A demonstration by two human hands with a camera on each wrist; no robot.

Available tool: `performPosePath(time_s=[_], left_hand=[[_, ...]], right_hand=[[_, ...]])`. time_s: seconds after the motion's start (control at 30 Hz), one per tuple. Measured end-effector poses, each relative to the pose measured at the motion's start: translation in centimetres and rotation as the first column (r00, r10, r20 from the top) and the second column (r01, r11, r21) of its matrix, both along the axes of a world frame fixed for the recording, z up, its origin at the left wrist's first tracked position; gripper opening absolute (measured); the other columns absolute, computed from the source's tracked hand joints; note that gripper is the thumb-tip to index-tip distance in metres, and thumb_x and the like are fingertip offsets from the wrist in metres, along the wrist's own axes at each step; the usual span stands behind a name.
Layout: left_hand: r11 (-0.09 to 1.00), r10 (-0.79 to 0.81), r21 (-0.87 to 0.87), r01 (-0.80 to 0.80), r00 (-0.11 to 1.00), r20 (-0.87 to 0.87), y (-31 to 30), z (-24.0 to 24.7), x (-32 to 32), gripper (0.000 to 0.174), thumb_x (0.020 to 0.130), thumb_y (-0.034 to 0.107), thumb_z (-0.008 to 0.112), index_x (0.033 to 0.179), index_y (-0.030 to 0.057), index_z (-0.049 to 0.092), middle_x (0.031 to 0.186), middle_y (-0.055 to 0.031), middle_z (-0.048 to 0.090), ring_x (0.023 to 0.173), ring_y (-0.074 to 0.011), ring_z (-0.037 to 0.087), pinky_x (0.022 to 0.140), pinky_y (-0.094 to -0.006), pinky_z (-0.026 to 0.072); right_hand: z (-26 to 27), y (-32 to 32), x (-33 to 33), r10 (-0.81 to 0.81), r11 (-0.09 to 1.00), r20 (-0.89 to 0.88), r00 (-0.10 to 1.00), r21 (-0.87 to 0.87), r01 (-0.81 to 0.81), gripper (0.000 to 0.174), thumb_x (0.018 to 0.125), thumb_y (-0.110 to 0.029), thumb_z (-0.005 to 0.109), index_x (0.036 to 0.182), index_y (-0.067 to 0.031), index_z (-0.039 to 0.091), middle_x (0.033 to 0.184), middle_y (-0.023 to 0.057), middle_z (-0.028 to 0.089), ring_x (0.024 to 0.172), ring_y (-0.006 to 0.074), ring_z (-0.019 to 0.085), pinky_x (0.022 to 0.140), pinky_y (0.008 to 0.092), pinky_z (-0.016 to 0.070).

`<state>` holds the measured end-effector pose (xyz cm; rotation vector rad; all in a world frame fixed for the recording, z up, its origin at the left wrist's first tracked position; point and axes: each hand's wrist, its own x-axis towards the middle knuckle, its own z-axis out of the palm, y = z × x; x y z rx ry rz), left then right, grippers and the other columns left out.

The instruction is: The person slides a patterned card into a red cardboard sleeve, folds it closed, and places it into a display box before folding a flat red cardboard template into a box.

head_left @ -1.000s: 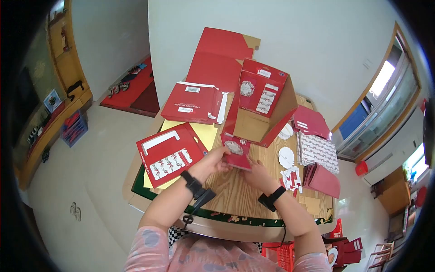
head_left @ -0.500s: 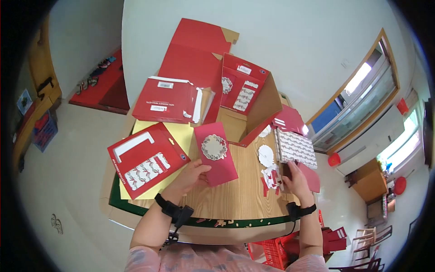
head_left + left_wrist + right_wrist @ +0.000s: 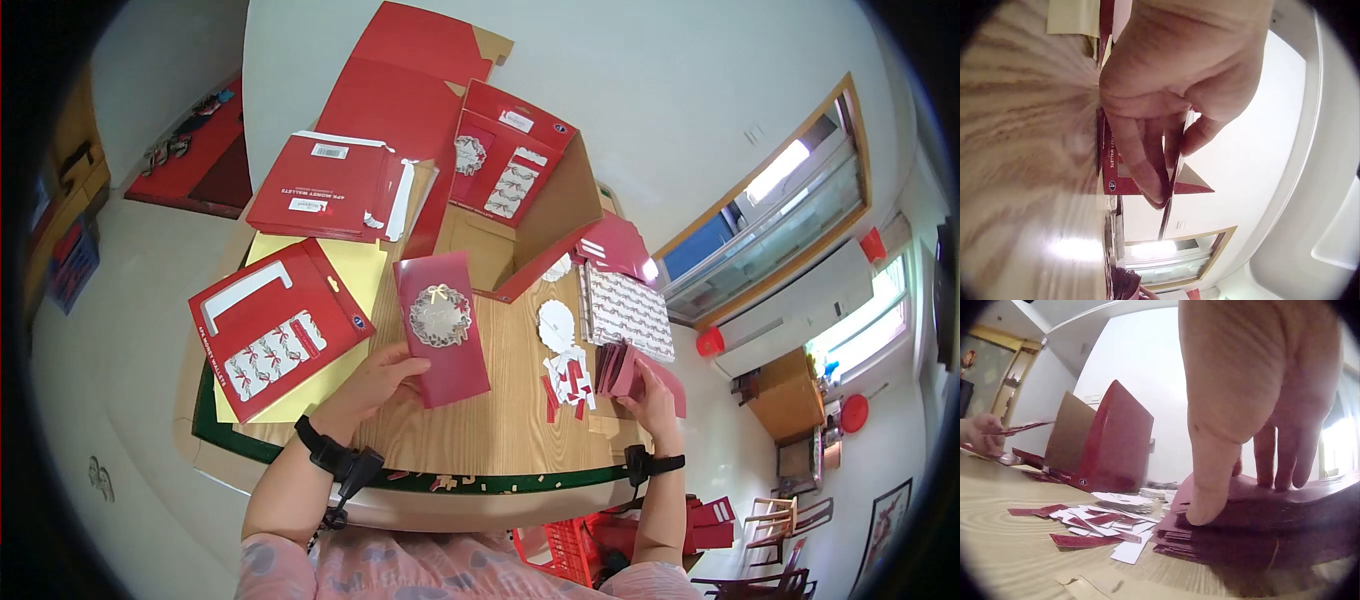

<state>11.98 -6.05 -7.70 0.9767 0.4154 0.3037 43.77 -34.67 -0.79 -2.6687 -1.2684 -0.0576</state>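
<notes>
A slim, rectangular, deep-red card wallet (image 3: 455, 373) with a round, pale wreath decoration (image 3: 440, 316) on its front is in the left hand (image 3: 383, 377), raised above the wood-grained desk (image 3: 480, 435) and on the near side of the tall red cardboard box with a brown inside (image 3: 572, 200). The left grip is narrow, pinching the wallet's lower left edge between thumb and fingers. The wallet should be very light and fairly stiff, though likely to crease under a hard squeeze; its sheen suggests a slightly slippery face. The wreath looks the fragile part, so the plain border or a long edge seems the best hold, with thumb and fingers flat on either side. The right hand (image 3: 653, 402) grips a stack of dark-red folded card pieces (image 3: 612, 372), thumb against the layered edges and fingers over the top; how many layers it has hold of cannot be told. Such a stack would probably fan and slide if pushed, so it calls for steady pressure near a corner.
</notes>
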Motion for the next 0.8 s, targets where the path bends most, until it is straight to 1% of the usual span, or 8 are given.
performPosePath(time_s=[0.2, 0.4, 0.5, 0.6, 0.7, 0.73, 0.77, 0.8], left_hand=[[1.0, -0.009, -0.012, 0.009, 1.0, 0.0, 0.0, 0.5, -0.2, 0.025, 0.088, 0.015, 0.051, 0.109, 0.0031, 0.056, 0.096, -0.0054, 0.062, 0.08, -0.0135, 0.061, 0.067, -0.0281, 0.0517], [1.0, -0.007, -0.021, 0.007, 1.0, 0.011, 0.0, 0.3, -0.3, 0.025, 0.088, 0.015, 0.051, 0.109, 0.0028, 0.056, 0.097, -0.0056, 0.062, 0.08, -0.0135, 0.061, 0.064, -0.027, 0.0519], [1.0, -0.013, -0.02, 0.013, 1.0, 0.02, -0.1, 0.6, -0.3, 0.024, 0.088, 0.016, 0.052, 0.108, 0.0027, 0.057, 0.097, -0.0058, 0.062, 0.08, -0.0134, 0.061, 0.063, -0.0266, 0.0517], [1.0, -0.015, -0.014, 0.016, 0.999, 0.033, -0.3, 1.0, -0.2, 0.026, 0.088, 0.02, 0.054, 0.107, 0.0028, 0.058, 0.098, -0.0056, 0.062, 0.08, -0.0125, 0.061, 0.063, -0.0262, 0.0514], [0.994, -0.066, 0.081, 0.066, 0.998, -0.001, -0.4, 0.2, 0.1, 0.027, 0.088, 0.021, 0.055, 0.108, 0.0025, 0.059, 0.099, -0.005, 0.063, 0.083, -0.0115, 0.06, 0.068, -0.0256, 0.0507], [0.988, -0.088, 0.127, 0.09, 0.996, -0.023, -0.4, -0.1, 0.2, 0.027, 0.089, 0.02, 0.055, 0.108, 0.0023, 0.059, 0.099, -0.0047, 0.063, 0.085, -0.0112, 0.06, 0.07, -0.0255, 0.0504], [0.984, -0.104, 0.153, 0.091, 0.991, 0.081, -0.6, -0.1, 0.2, 0.027, 0.089, 0.018, 0.055, 0.11, 0.0022, 0.058, 0.1, -0.0043, 0.062, 0.088, -0.011, 0.059, 0.074, -0.0252, 0.0492], [0.979, -0.124, 0.181, 0.091, 0.975, 0.182, -0.8, 0.1, 0.3, 0.027, 0.088, 0.016, 0.055, 0.111, 0.002, 0.057, 0.102, -0.0039, 0.062, 0.091, -0.0108, 0.058, 0.078, -0.025, 0.048]], right_hand=[[0.3, -0.2, 0.3, -0.035, 0.999, -0.077, 0.996, -0.015, 0.034, 0.071, 0.063, -0.018, 0.075, 0.125, -0.0021, 0.045, 0.118, 0.0217, 0.053, 0.108, 0.033, 0.052, 0.089, 0.0378, 0.0438], [0.4, -0.5, 0.6, 0.036, 0.999, -0.073, 0.997, -0.019, -0.038, 0.068, 0.067, -0.02, 0.071, 0.126, -0.0011, 0.043, 0.12, 0.0217, 0.052, 0.11, 0.033, 0.051, 0.091, 0.0368, 0.043], [0.3, -0.6, 0.7, 0.122, 0.992, -0.029, 0.992, 0.042, -0.121, 0.062, 0.071, -0.017, 0.066, 0.127, -0.0028, 0.043, 0.114, 0.0229, 0.054, 0.107, 0.0332, 0.053, 0.089, 0.0384, 0.0436], [2.0, 0.3, -0.9, -0.163, 0.984, -0.265, 0.95, 0.023, 0.175, 0.048, 0.075, -0.012, 0.058, 0.121, -0.005, 0.05, 0.102, 0.021, 0.06, 0.097, 0.0333, 0.058, 0.083, 0.0396, 0.0453], [0.4, -1.2, 0.7, -0.019, 0.955, 0.116, 0.993, 0.296, -0.017, 0.037, 0.077, -0.008, 0.052, 0.113, -0.006, 0.055, 0.089, 0.0177, 0.063, 0.086, 0.0313, 0.061, 0.076, 0.0373, 0.0472], [1.4, -1.3, 0.0, -0.131, 0.952, 0.208, 0.969, 0.299, 0.065, 0.031, 0.078, -0.004, 0.049, 0.107, -0.0055, 0.057, 0.09, 0.0143, 0.064, 0.083, 0.0277, 0.063, 0.074, 0.0333, 0.0479], [2.9, -1.4, -1.0, -0.131, 0.899, 0.071, 0.989, 0.428, 0.089, 0.031, 0.079, 0.0, 0.048, 0.108, -0.0038, 0.056, 0.093, 0.0143, 0.064, 0.086, 0.023, 0.063, 0.075, 0.0313, 0.0479], [4.2, -1.5, -1.8, -0.121, 0.839, 0.096, 0.988, 0.542, 0.05, 0.03, 0.08, 0.003, 0.047, 0.108, -0.0016, 0.056, 0.097, 0.0137, 0.063, 0.089, 0.0209, 0.062, 0.078, 0.0311, 0.0478]])
